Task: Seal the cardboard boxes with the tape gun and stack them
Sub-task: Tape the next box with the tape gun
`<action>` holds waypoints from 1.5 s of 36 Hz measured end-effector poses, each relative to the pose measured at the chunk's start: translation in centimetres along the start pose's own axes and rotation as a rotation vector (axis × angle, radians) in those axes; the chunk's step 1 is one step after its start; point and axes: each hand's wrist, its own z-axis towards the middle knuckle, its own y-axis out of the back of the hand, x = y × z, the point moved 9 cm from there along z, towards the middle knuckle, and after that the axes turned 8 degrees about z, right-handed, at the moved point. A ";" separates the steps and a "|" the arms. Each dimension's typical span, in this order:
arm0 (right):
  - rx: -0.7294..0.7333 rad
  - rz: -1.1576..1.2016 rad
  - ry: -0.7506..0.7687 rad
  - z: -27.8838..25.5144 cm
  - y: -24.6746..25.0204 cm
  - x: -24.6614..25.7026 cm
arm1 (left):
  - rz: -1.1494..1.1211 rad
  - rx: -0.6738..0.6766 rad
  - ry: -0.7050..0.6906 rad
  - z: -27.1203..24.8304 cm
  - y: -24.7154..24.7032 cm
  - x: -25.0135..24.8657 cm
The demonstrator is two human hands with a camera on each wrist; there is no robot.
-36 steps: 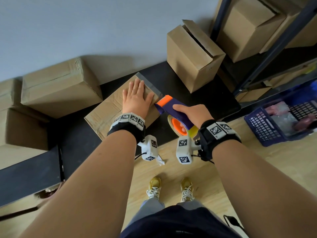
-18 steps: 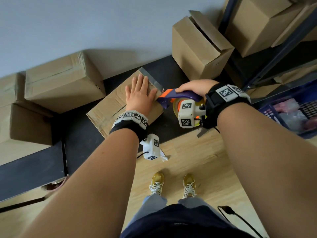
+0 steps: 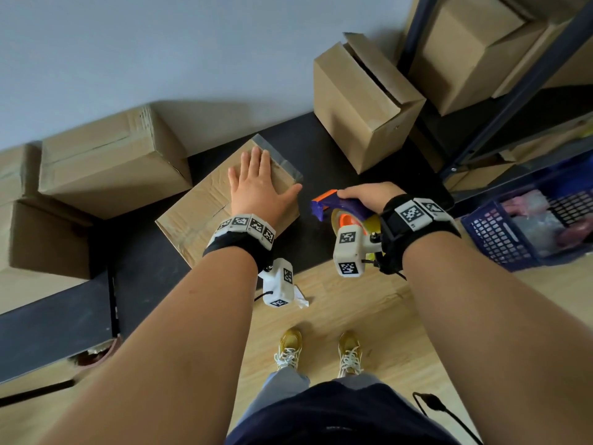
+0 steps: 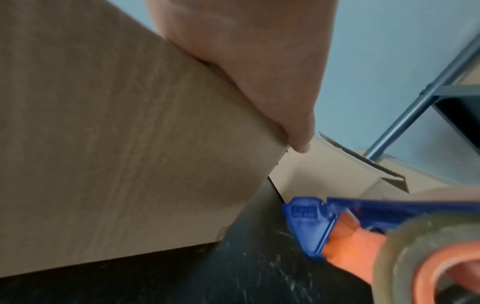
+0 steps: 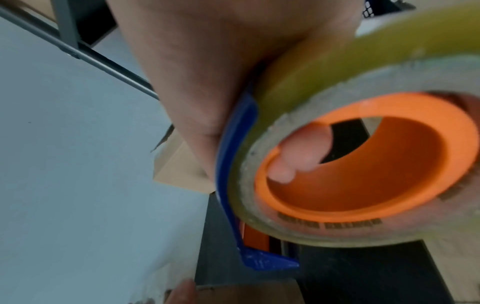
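A taped cardboard box [image 3: 199, 213] lies on the black table [image 3: 144, 271], with grey tape over its far corner. My left hand [image 3: 256, 184] rests flat on its top, fingers straight; in the left wrist view the thumb [image 4: 293, 123] lies along the box edge [image 4: 130, 144]. My right hand [image 3: 365, 194] grips the blue and orange tape gun [image 3: 337, 210] just right of the box, clear of it. The tape roll [image 5: 363, 160] fills the right wrist view, with fingers [image 5: 298, 156] curled through its orange core. In the left wrist view the gun's blue nose [image 4: 309, 222] hovers near the table.
An open-topped box [image 3: 362, 104] stands at the back right. Sealed boxes [image 3: 109, 162] are stacked at the left by the wall. A metal shelf [image 3: 500, 101] holds more boxes at the right, with a blue basket [image 3: 526, 226] below. Wooden floor [image 3: 369, 309] lies in front.
The right hand has drawn the tape gun away from the box's near right edge and lowered it to the right. The left hand stays flat on the box.
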 end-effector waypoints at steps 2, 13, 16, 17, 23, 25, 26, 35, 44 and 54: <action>-0.033 0.012 0.032 0.0 0.7 0.4 | 0.043 0.015 -0.002 0.1 -0.3 -0.3; -0.115 0.223 0.125 -0.9 2.6 0.9 | -0.141 0.026 0.060 0.3 0.7 -0.1; -0.038 0.370 0.093 -1.2 0.9 1.4 | -0.245 -0.048 0.138 1.0 2.5 1.4; 0.002 0.427 0.077 -1.2 0.1 1.6 | -0.234 -0.061 0.161 1.3 3.1 2.1; -0.012 0.059 0.196 0.1 -2.4 2.8 | -0.206 0.056 0.174 2.4 3.1 5.0; -0.024 -0.092 0.227 0.7 -3.4 2.5 | -0.219 0.040 0.186 2.2 2.9 5.6; -0.037 -0.165 0.241 1.0 -3.9 2.4 | -0.230 0.031 0.200 2.0 2.7 5.8; -0.063 -0.490 0.340 2.9 -6.8 2.3 | -0.395 -0.029 0.297 1.9 1.3 7.1; -0.046 -0.522 0.402 3.8 -8.6 1.3 | -0.415 0.035 0.308 2.7 1.3 7.5; -0.274 -0.132 0.441 2.2 -5.3 4.9 | -0.353 0.029 0.364 1.5 2.3 8.4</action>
